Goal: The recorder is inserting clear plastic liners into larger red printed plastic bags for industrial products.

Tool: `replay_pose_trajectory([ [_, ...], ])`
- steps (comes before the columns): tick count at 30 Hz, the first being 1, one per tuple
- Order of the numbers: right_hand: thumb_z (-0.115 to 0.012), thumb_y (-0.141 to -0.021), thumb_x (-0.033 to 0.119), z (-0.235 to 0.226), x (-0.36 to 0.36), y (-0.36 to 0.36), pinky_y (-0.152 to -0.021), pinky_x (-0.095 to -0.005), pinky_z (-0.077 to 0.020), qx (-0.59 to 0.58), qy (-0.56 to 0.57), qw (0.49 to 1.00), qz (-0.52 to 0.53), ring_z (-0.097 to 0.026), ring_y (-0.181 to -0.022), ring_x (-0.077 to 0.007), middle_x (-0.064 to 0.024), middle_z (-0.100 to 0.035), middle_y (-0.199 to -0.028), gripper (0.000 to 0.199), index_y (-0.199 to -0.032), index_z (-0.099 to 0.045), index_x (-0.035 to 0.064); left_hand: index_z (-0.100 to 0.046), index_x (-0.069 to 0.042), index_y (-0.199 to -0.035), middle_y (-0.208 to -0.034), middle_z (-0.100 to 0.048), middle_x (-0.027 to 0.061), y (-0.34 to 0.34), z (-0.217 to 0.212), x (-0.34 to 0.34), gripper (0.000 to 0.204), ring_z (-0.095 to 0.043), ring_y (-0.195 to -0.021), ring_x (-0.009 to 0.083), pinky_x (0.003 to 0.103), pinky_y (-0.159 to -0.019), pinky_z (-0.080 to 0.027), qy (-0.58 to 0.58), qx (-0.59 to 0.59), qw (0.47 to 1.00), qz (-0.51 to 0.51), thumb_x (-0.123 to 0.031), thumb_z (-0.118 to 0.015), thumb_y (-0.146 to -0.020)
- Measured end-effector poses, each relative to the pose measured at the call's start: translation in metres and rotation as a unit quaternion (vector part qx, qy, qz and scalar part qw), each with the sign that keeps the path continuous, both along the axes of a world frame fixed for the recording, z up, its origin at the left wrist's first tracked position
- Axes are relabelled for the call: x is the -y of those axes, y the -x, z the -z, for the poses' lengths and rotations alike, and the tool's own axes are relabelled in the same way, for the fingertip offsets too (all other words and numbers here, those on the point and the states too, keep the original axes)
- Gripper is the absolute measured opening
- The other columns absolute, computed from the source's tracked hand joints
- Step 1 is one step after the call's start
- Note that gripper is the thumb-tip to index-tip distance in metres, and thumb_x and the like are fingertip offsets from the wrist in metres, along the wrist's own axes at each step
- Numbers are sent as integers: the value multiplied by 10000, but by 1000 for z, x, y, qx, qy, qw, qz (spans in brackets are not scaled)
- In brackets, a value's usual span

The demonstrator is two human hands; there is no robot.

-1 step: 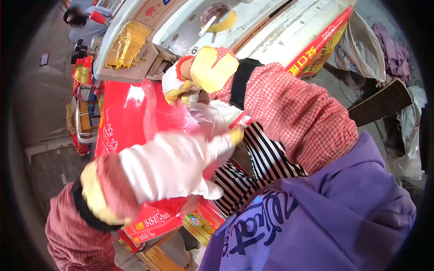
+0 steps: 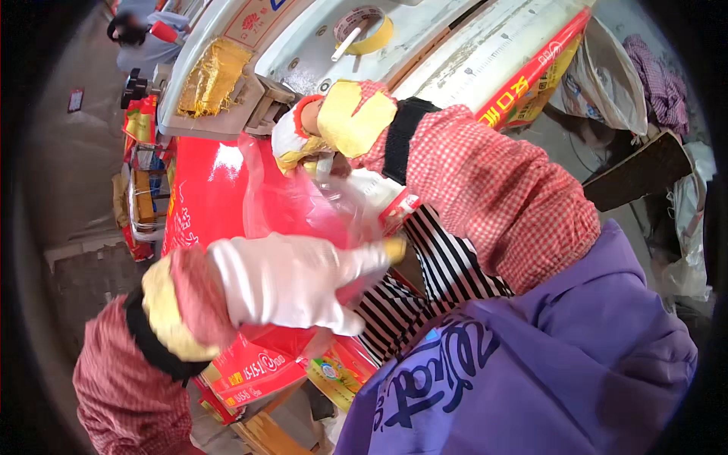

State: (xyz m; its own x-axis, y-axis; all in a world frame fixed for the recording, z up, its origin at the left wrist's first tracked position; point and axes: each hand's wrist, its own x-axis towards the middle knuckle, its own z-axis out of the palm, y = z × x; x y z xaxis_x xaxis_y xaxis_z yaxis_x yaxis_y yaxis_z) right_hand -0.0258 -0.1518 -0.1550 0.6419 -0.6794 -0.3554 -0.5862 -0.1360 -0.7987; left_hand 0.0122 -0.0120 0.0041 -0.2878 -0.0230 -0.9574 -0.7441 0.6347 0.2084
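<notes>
My left hand (image 2: pixel 280 280), in a white glove with a yellow fingertip, is over a glossy red plastic sack (image 2: pixel 212 189). Its thumb and a finger stretch apart, and I see nothing gripped in it. Farther up, my right hand (image 2: pixel 297 140), gloved in white and yellow, is closed at the top of a clear plastic film (image 2: pixel 341 199). The film hangs crumpled from that hand across the red sack. My right fingertips are partly hidden behind the glove and film.
Beyond the sack stands a white machine (image 2: pixel 303 61) bearing a yellow tape roll (image 2: pixel 371 32) and a yellow woven cloth (image 2: pixel 212 76). A red-and-yellow printed sack (image 2: pixel 523 83) lies at the right. Red packages (image 2: pixel 254 371) lie below, and a person (image 2: pixel 144 38) is far left.
My left hand has shifted slightly, and the film beside it has spread. My right hand stays almost in place.
</notes>
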Motion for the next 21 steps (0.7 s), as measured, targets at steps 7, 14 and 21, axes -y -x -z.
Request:
replay_pose_trajectory([
  [7,-682,-626,195,27,-5,-16,-618,-360,-490,-57,121,988,79,-612,-680,-278,-99,-624,-700,160,-766,-644,128,-648,3,-882,-701,-645,71,-40,-39,22,377,-621,-632,190,336,-640,-508,122,-77,925,-351,-367,-580,-868],
  [14,-679,-585,145,-48,-134,69,-610,-355,-489,259,114,932,225,-631,-682,-265,-108,-637,-701,153,-730,-655,104,-656,-51,-627,-571,-583,130,-55,-52,-92,505,-622,-616,304,379,-557,-484,133,184,958,174,-513,-523,-783],
  [21,-487,-718,-22,70,-153,13,-472,-422,-470,99,564,726,380,-607,-540,-343,-204,-623,-711,199,-891,-554,-94,-633,-98,-591,-594,-575,74,-27,12,-117,93,-599,-571,238,370,-454,-457,94,-80,961,247,-188,-611,-582],
])
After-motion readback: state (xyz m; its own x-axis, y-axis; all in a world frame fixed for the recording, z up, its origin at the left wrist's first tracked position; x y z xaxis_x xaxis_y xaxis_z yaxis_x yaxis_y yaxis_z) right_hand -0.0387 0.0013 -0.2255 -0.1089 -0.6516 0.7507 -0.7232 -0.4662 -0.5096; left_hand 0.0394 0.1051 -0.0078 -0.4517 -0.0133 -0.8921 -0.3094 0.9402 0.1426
